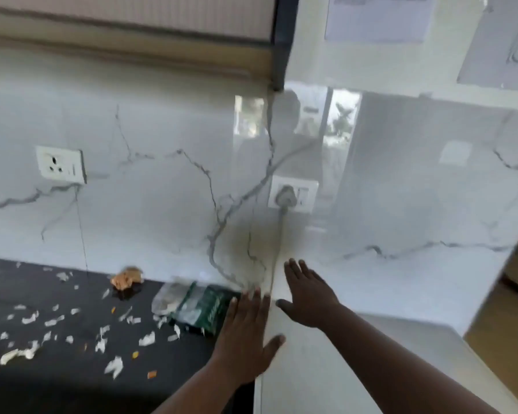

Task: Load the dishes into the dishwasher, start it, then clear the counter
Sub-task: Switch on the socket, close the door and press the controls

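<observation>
The dark counter (57,377) is strewn with several torn white paper scraps (114,366) and small orange bits (152,375). A crumpled brown wrapper (126,279) lies near the back wall. A green and clear plastic packet (198,306) lies in the corner. My left hand (245,333) reaches forward with straight fingers, its fingertips over the packet's right edge. My right hand (308,297) is stretched out flat with spread fingers in front of the white marble side panel (401,279). Neither hand holds anything. No dishes or dishwasher are visible.
A wall socket (61,165) sits on the marble backsplash at left. A second socket (293,194) with a grey plug and cable is in the corner. A blind (132,13) hangs above. Papers (377,16) are stuck on the right wall.
</observation>
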### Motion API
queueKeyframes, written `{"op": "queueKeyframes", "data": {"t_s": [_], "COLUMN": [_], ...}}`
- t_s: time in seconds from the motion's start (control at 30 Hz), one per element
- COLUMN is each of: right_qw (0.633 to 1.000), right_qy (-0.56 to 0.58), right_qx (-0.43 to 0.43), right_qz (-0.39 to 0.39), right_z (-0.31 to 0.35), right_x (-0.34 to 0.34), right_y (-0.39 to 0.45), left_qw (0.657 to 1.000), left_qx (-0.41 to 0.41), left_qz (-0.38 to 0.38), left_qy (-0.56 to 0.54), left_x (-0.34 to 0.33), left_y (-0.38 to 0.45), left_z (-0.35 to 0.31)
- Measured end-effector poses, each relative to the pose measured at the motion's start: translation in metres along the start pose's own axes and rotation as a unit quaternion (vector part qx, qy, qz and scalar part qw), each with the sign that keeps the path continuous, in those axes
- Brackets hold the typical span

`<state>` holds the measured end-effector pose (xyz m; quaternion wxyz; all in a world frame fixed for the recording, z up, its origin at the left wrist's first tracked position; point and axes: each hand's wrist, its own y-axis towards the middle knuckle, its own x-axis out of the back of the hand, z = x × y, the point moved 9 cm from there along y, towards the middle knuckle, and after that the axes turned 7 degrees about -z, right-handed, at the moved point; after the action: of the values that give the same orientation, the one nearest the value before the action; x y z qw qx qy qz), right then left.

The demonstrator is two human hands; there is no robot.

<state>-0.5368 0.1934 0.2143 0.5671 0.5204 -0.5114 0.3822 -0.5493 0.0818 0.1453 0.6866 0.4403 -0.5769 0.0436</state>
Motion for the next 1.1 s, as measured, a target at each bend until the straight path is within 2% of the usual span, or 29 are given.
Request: {"op": "queueKeyframes", "data": {"t_s": [0.1,0.17,0.23,0.3,0.43,0.47,0.57,0.63,0.7,0.8,0.87,1.0,1.1], "right_qw": [0.998,0.991,0.993,0.995,0.997,0.997,0.996,0.995,0.993,0.993,0.994,0.998,0.998], "right_qy": [0.024,0.04,0.048,0.045,0.068,0.07,0.083,0.091,0.091,0.08,0.07,0.019,-0.015], "right_qx": [-0.013,-0.05,-0.072,-0.051,-0.043,-0.035,-0.014,0.004,0.043,0.076,0.074,0.056,0.027], "right_qz": [0.057,0.119,0.079,0.074,0.002,0.002,0.012,0.05,0.056,0.038,0.033,0.023,-0.049], "right_z": [0.018,0.025,0.03,0.038,0.037,0.037,0.038,0.036,0.035,0.027,0.015,0.009,0.018], "right_x": [-0.062,-0.108,-0.129,-0.15,-0.147,-0.144,-0.134,-0.137,-0.13,-0.124,-0.123,-0.13,-0.133], "right_y": [-0.078,-0.151,-0.194,-0.247,-0.315,-0.328,-0.358,-0.381,-0.407,-0.447,-0.467,-0.483,-0.483], "left_qw": [0.999,0.993,0.986,0.976,0.975,0.979,0.973,0.97,0.97,0.976,0.976,0.96,0.963], "left_qx": [-0.031,-0.061,-0.063,-0.086,-0.07,-0.059,-0.04,-0.012,0.014,0.01,0.008,0.005,0.002], "left_qz": [0.036,0.087,0.131,0.171,0.165,0.155,0.222,0.241,0.239,0.215,0.218,0.274,0.26], "left_qy": [-0.016,-0.058,-0.081,-0.104,-0.133,-0.114,-0.047,-0.034,-0.043,-0.029,-0.002,0.049,0.066], "left_x": [-0.014,-0.035,-0.045,-0.049,-0.021,-0.011,0.0,0.008,0.022,0.041,0.05,0.056,0.054], "left_y": [-0.046,-0.098,-0.141,-0.193,-0.252,-0.259,-0.282,-0.298,-0.317,-0.355,-0.377,-0.391,-0.392], "left_z": [-0.03,-0.068,-0.09,-0.123,-0.162,-0.165,-0.172,-0.176,-0.182,-0.186,-0.185,-0.184,-0.183]}}
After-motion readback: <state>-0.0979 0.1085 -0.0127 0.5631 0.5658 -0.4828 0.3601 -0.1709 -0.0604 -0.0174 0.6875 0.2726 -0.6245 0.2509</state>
